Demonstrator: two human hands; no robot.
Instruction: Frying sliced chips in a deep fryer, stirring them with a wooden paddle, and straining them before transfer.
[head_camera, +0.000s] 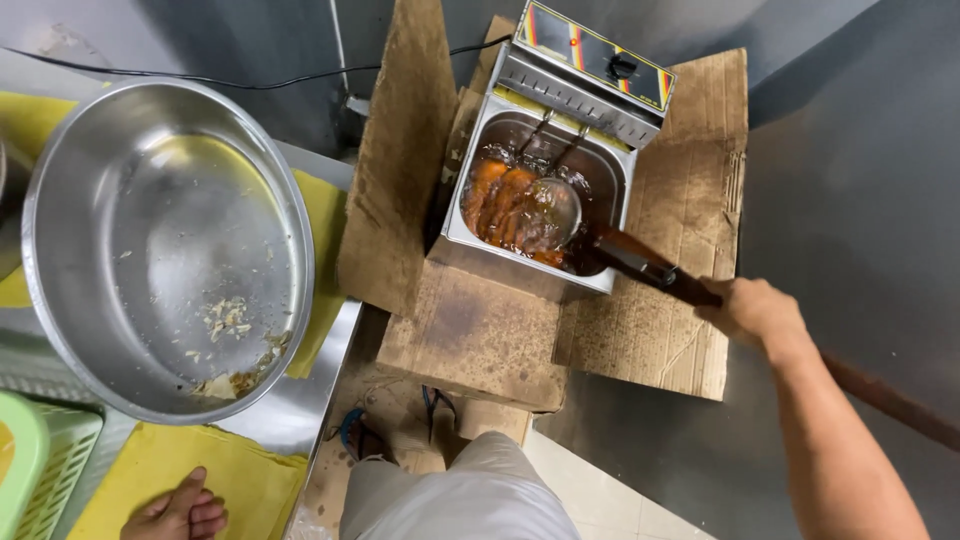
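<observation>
1. The right hand (752, 310) was clenched round the dark wooden handle of a round wire-mesh skimmer (553, 210), arm stretched out from the near right.
2. The skimmer's mesh bowl sat in the hot oil of a rectangular stainless-steel electric fryer (470, 215), at the far middle of the scene, touching or just above the food; foam and glare made it hard to tell which.
3. Orange-brown fried pieces (500, 205) lay side by side in the left part of the oil; what they were could not be made out.
4. Stained brown cardboard sheets (480, 335) stood and lay around the fryer, hiding whatever carried it.
5. The left hand (180, 512) rested at the near left on a yellow cloth (240, 475) on the counter, fingers loosely curled and grasping nothing; the frame's bottom edge cut off part of it.
6. A large round steel bowl (70, 300) sat on the counter to the left, with crumbs and scraps in its bottom.
7. A green plastic basket (45, 460) was cut off at the near left corner.
8. Between counter and cardboard, the person's light trousers and a sandalled foot showed only partly.
</observation>
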